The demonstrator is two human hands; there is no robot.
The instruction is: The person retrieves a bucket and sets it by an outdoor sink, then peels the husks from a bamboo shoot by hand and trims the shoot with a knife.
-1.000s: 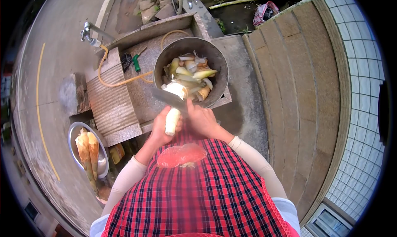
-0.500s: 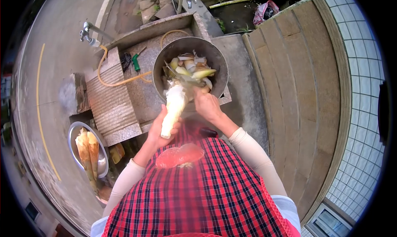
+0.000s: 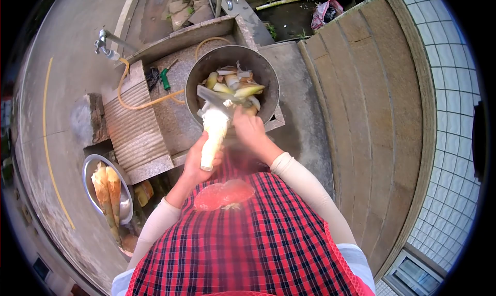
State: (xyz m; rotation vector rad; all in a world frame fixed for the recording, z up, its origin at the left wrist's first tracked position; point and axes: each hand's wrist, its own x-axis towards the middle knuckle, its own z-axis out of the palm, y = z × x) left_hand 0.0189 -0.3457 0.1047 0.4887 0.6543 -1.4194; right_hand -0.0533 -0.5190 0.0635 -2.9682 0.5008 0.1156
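Note:
My left hand (image 3: 198, 159) is wrapped round the lower part of a pale peeled bamboo shoot (image 3: 214, 133), whose upper end leans over the near rim of a deep metal pot (image 3: 270, 84). My right hand (image 3: 248, 124) is closed on a knife; its handle is hidden in my fingers. The knife blade (image 3: 211, 95) lies across the shoot's top end, over the pot. Several cut pieces and peelings (image 3: 232, 83) lie inside the pot.
A metal basin (image 3: 88, 178) with unpeeled shoots (image 3: 107, 187) stands at lower left. Left of the pot are a corrugated slab (image 3: 135, 125), an orange hose (image 3: 147, 105), a green-handled tool (image 3: 165, 80) and a tap (image 3: 103, 43). Steps (image 3: 372, 104) rise on the right.
The large shoot has swung from under the blade into plain view. The blade, raised and turned since a second ago, is now over its top end. The whole view has shifted slightly.

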